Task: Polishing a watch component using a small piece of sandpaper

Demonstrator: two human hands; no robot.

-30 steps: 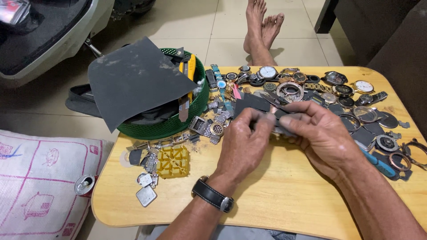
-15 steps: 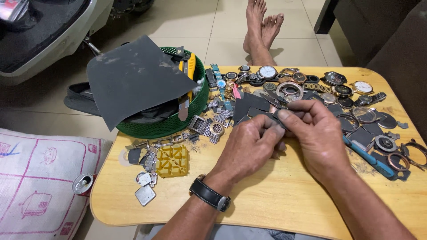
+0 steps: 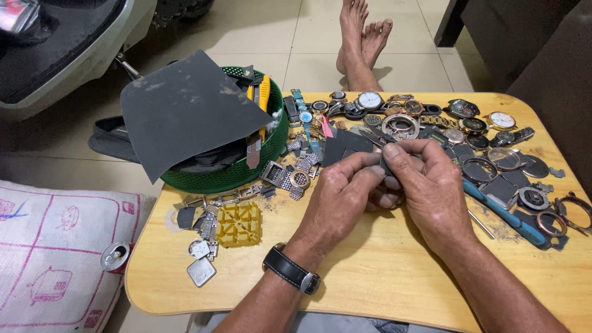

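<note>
Right at the centre of the wooden table (image 3: 382, 290), the two hands meet over a small dark piece (image 3: 383, 165), which is pinched between their fingertips. The left hand (image 3: 339, 200), with a black wristwatch (image 3: 291, 271) on its wrist, closes thumb and forefinger on the piece from seven o'clock; the right hand (image 3: 431, 188) curls over it from four o'clock, thumb pressed to the same spot. Most of the piece is hidden by the fingers, so its shape cannot be told.

At ten o'clock from the hands lies a large grey sheet of sandpaper (image 3: 185, 108), draped over a green basket (image 3: 246, 176) that also holds a yellow utility knife (image 3: 264, 92). At twelve to two o'clock a heap of watches and watch cases (image 3: 431, 117) spreads along the far edge of the table, with small dark squares of sandpaper (image 3: 345, 148) just beyond the fingertips. At three o'clock lies a blue-handled tool (image 3: 512, 219). At nine o'clock sits a yellow plastic grid block (image 3: 237, 223), with metal strap links (image 3: 283, 176) above it and a square silver case back (image 3: 201, 271) below. Off the table at eight o'clock, a white cushion with pink printed lines (image 3: 49, 265) shows.
</note>
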